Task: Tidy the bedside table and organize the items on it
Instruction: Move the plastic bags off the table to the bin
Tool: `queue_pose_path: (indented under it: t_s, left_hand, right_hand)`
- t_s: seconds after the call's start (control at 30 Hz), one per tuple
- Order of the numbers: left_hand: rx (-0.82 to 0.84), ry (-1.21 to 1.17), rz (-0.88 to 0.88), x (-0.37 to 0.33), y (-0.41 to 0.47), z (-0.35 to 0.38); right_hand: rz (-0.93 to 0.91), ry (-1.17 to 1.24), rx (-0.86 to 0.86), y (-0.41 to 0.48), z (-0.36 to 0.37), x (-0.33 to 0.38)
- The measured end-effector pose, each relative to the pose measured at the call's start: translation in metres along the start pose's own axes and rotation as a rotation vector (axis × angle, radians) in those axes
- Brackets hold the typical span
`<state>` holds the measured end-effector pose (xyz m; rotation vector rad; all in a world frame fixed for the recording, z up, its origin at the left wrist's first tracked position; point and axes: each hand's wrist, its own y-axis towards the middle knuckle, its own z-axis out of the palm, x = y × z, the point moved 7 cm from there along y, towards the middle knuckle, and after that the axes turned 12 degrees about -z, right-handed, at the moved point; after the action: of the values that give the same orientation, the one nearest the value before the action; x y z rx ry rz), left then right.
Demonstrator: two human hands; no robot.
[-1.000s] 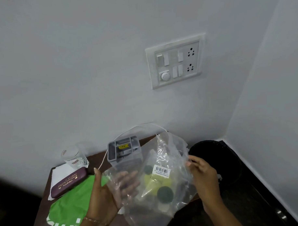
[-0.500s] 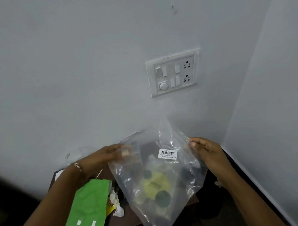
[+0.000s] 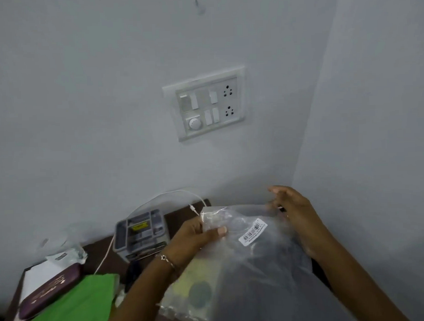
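Observation:
A clear plastic bag (image 3: 248, 274) with a barcode label and round yellow and dark green items inside hangs over the right end of the dark brown bedside table (image 3: 99, 255). My left hand (image 3: 197, 237) pinches its top left corner between thumb and fingers. My right hand (image 3: 292, 205) holds the bag's top right edge. On the table sit a grey compartment organizer box (image 3: 140, 232), a white cable (image 3: 159, 198), a maroon case (image 3: 49, 289), white paper (image 3: 39, 274), a green bag (image 3: 76, 306) and a crumpled clear wrapper (image 3: 65, 249).
A white switch and socket panel (image 3: 206, 105) is on the wall above the table. The room corner lies to the right. Something dark shows behind the bag, at the table's right side.
The bag has swung lower and tilted flatter. My left hand moved from its left side to grip the top left corner, uncovering the organizer box. My right hand shifted right along the top edge.

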<state>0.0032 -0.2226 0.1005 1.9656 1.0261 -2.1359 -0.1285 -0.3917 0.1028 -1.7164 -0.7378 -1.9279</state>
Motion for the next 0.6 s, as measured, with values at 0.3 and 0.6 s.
queue_pose_path:
  t_s: [0.3,0.6]
  left_hand:
    - [-0.336,0.019,0.158,0.044,0.063,0.023]
    - [0.043,-0.109,-0.189,0.106,0.152,0.08]
  right_hand:
    - [0.149,0.175,0.083,-0.038,-0.053,-0.085]
    - [-0.185,-0.326,-0.455,-0.001,-0.117,-0.132]
